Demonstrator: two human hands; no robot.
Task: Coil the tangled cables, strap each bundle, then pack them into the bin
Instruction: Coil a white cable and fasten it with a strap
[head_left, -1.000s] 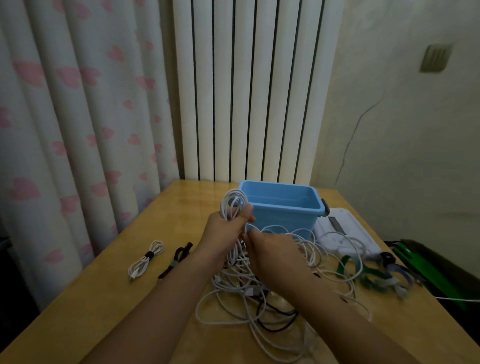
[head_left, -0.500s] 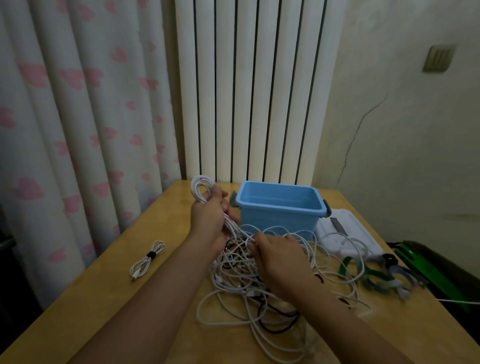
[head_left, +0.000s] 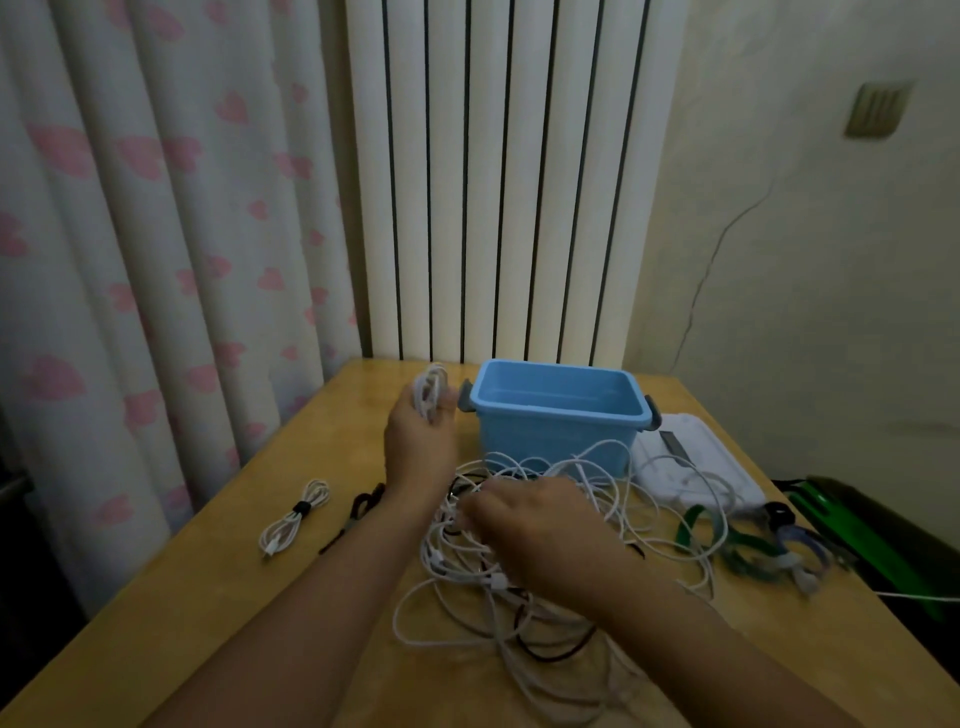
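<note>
My left hand (head_left: 420, 435) grips a small coil of white cable (head_left: 430, 391), raised just left of the empty blue bin (head_left: 558, 415). My right hand (head_left: 530, 519) is down in the tangled pile of white and black cables (head_left: 519, 597) in the middle of the table, fingers curled among the strands; its grip is blurred. A coiled white cable (head_left: 295, 519) bound with a black strap lies to the left. A loose black strap (head_left: 358, 512) lies beside my left forearm.
The wooden table (head_left: 182, 597) stands in a corner with a curtain on the left and a white radiator behind. A white lid (head_left: 696, 467) lies right of the bin. Green and blue straps (head_left: 748, 545) lie at the right edge, near a green and black object (head_left: 852, 530).
My left hand lifted the white coil up and left, away from the pile, then came back a little toward the bin. My right hand dropped lower into the tangle.
</note>
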